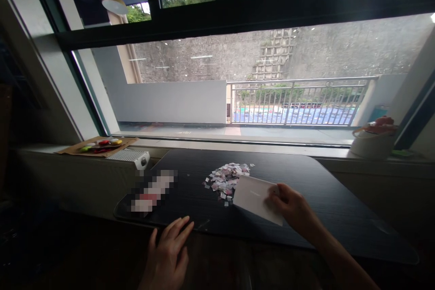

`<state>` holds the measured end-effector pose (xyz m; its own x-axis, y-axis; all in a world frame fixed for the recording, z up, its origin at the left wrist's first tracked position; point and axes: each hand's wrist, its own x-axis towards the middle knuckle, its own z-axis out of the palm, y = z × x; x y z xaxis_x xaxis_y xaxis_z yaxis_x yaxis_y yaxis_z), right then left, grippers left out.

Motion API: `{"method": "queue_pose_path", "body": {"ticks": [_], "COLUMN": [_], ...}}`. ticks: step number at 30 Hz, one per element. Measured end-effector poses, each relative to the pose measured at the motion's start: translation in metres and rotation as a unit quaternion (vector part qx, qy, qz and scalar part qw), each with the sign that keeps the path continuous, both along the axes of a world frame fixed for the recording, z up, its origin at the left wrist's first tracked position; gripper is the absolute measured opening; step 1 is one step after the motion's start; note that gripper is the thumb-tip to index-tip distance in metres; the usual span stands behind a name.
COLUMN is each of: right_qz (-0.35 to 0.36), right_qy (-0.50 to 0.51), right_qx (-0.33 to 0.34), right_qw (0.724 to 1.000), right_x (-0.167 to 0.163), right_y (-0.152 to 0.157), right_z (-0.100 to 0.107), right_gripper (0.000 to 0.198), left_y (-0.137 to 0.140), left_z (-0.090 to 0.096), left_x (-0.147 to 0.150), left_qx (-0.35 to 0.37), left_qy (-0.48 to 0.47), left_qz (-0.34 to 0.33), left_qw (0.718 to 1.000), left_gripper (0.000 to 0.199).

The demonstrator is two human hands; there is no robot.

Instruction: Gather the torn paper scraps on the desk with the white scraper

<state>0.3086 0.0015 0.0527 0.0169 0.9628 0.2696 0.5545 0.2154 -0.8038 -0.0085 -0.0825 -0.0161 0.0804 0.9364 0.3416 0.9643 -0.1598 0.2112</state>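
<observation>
My right hand [292, 208] is closed on the right side of a white card [254, 197], thumb on its near face. The card is tilted above the dark table [200, 163], and its left edge overlaps a heap of small paper scraps [226, 177] in white, grey and pink. Whether the card touches the heap I cannot tell. At the table's front edge is my left hand [170, 247], its fingers spread and nothing in it. A pixelated pale strip with a red patch [152, 194] lies on the table's left side.
On the window sill at left, a brown board [73, 147] bears several coloured items, beside a white ridged heater-like unit [132, 158]. A white container [372, 141] with something pink on top stands at right. The window [210, 41] rises behind the table.
</observation>
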Motion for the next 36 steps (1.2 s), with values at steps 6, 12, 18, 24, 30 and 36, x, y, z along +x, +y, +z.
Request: {"method": "queue_pose_path", "body": {"ticks": [6, 12, 18, 24, 30, 36], "right_qz": [-0.003, 0.02, 0.038, 0.031, 0.068, 0.037], "right_qy": [0.002, 0.027, -0.028, -0.017, 0.018, 0.065], "right_qx": [0.01, 0.0, 0.017, 0.003, -0.013, -0.031], "right_qw": [1.0, 0.999, 0.999, 0.999, 0.997, 0.997], "right_x": [-0.007, -0.009, -0.018, -0.017, -0.019, -0.004], "right_y": [-0.007, -0.012, -0.011, -0.02, -0.015, -0.006], "right_z": [0.005, 0.006, 0.013, 0.02, 0.012, -0.002], "right_gripper": [0.018, 0.018, 0.016, 0.017, 0.015, 0.019], "left_y": [0.0, -0.002, -0.002, -0.001, 0.002, 0.003], "left_z": [0.001, 0.003, 0.003, 0.0, -0.001, 0.002], "left_x": [-0.002, 0.003, 0.006, -0.001, -0.004, -0.007], "left_qx": [-0.022, -0.008, 0.006, -0.027, -0.041, -0.012], "left_qy": [0.001, 0.009, 0.006, -0.018, -0.025, -0.035], "left_qz": [-0.009, 0.004, 0.014, -0.008, -0.017, -0.018], "left_qw": [1.0, 1.0, 1.0, 0.999, 0.999, 0.999], "left_gripper": [0.058, 0.058, 0.057, 0.057, 0.057, 0.047]}}
